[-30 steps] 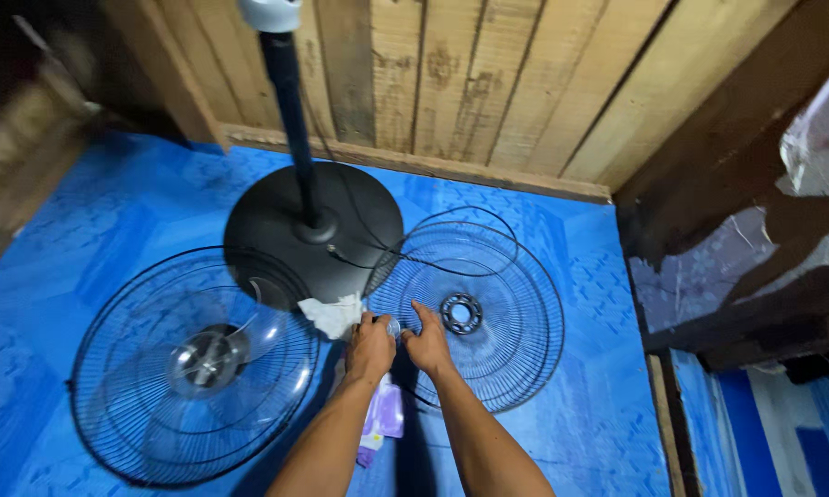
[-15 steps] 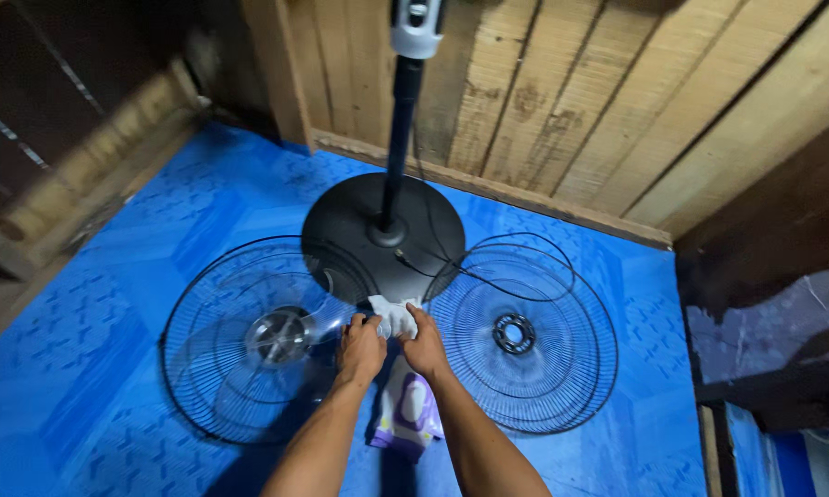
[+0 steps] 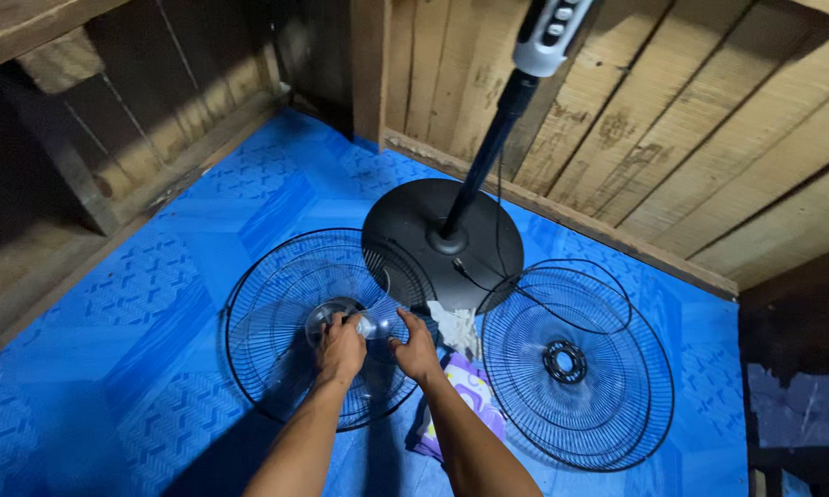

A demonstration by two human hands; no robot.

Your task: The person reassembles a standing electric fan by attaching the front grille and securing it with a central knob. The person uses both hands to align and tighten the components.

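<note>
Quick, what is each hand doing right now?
Left hand: closed on the clear plastic fan blade.
Right hand: open, fingertips touching that blade.

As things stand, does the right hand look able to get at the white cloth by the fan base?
Probably yes. The right hand hovers over the edge of the left fan grille, and the white cloth lies just to its right on the blue floor, with nothing between them.

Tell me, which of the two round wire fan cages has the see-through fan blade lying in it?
The left cage, where both hands are. A clear blade lies inside it. The right cage holds only a black ring in its middle.
</note>
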